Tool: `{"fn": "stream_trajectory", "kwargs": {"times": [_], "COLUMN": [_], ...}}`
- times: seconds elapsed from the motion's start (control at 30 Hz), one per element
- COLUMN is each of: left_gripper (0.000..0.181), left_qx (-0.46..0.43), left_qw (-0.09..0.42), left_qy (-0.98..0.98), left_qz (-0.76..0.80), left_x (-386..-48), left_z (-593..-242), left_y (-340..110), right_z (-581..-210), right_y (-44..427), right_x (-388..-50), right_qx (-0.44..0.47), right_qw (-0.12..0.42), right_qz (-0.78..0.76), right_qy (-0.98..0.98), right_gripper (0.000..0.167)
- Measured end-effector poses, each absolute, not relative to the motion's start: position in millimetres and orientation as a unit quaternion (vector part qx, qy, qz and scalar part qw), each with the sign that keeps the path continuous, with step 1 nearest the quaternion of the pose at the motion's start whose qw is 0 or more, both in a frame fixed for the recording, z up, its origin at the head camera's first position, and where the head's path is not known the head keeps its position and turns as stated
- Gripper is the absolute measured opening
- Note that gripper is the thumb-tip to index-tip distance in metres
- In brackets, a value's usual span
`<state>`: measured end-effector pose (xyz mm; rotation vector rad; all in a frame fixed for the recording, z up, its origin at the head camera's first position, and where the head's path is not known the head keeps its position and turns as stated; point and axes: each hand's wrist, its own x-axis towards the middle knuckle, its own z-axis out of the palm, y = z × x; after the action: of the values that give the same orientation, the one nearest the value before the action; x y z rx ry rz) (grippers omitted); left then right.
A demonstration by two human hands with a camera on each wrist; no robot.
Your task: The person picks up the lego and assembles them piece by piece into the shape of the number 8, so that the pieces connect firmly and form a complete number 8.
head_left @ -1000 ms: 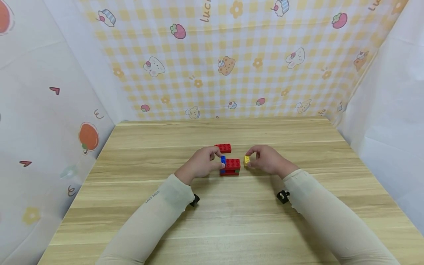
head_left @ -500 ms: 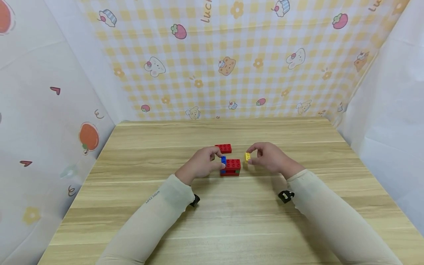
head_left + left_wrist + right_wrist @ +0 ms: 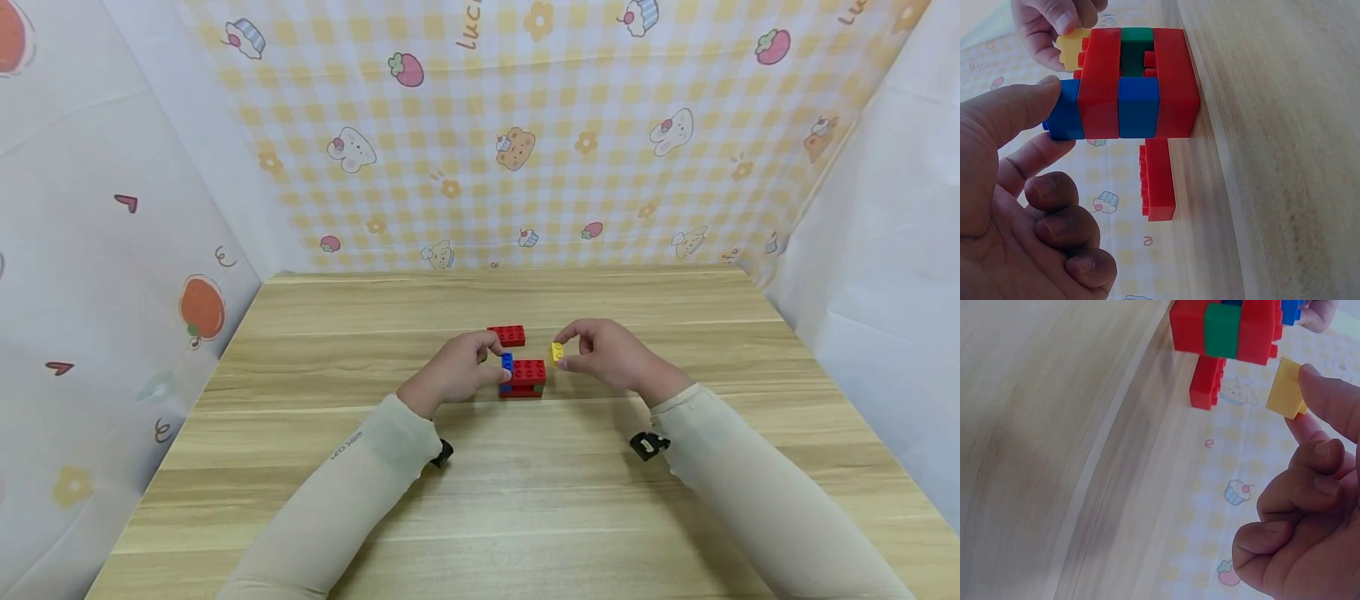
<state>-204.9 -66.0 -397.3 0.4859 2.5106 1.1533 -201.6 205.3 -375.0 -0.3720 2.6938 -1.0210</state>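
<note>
A small stack of toy bricks stands on the table. Its lower red brick bears a blue brick and a green brick, with a gap between them. Over these lies the upper red brick, studs up. At the stack's left end, another blue brick sits on top, pinched between thumb and forefinger of my left hand. My right hand pinches a yellow brick in the air, just right of the stack and apart from it in the head view.
A loose red brick lies on the wooden table behind the stack. A checked cloth hangs along the table's back edge, with pale cloth at the sides.
My right hand has lifted the yellow brick slightly, first to the right, then back toward the stack. The left hand stays on the blue brick.
</note>
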Motion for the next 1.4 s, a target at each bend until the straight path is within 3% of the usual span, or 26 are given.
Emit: {"fn": "stream_trajectory", "kwargs": {"times": [1.4], "left_gripper": [0.022], "left_qx": [0.166], "left_qw": [0.167], "left_qy": [0.883], "left_qz": [0.405], "left_x": [-206], "left_z": [-399], "left_y": [-65], "right_z": [-381], "right_y": [187], "right_x": [-196], "right_qx": [-0.160], "right_qw": [0.126], "right_qz": [-0.360], "right_qy": [0.911], "right_gripper": [0.029]}}
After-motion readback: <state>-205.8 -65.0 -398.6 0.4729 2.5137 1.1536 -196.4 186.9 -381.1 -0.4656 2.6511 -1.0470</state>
